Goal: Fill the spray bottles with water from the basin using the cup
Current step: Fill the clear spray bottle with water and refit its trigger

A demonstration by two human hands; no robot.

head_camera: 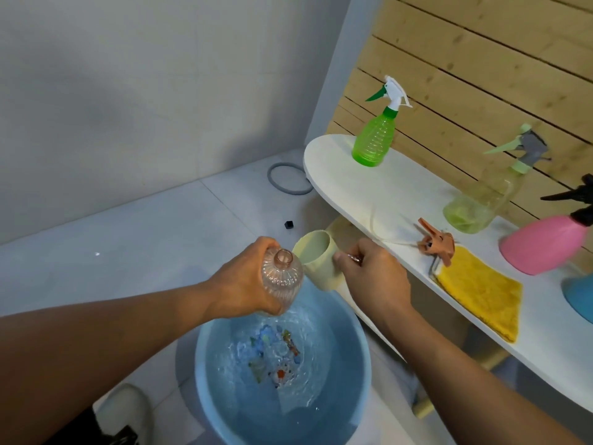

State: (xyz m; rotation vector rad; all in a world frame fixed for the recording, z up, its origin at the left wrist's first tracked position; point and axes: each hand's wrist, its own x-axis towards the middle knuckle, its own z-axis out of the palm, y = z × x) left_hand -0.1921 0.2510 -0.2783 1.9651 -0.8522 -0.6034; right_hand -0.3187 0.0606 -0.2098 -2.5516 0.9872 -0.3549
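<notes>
My left hand [247, 281] grips a clear pinkish ribbed bottle [282, 277] with its neck open, held above the blue basin [205, 374] of rippling water. My right hand [372, 277] holds a cream cup [317, 261] by its handle, tilted toward the bottle's mouth. The bottle's orange spray head [438, 244] with its tube lies on the white table [401, 194]. A green spray bottle [375, 136], a pale clear spray bottle [481, 200], a pink spray bottle [545, 245] and part of a blue bottle [579, 292] stand on that table.
A yellow cloth [481, 290] lies on the table near its front edge. Wooden slats [481, 53] back the table. A grey ring [288, 179] and a small black cube [289, 224] lie on the tiled floor. A white shoe [125, 409] is beside the basin.
</notes>
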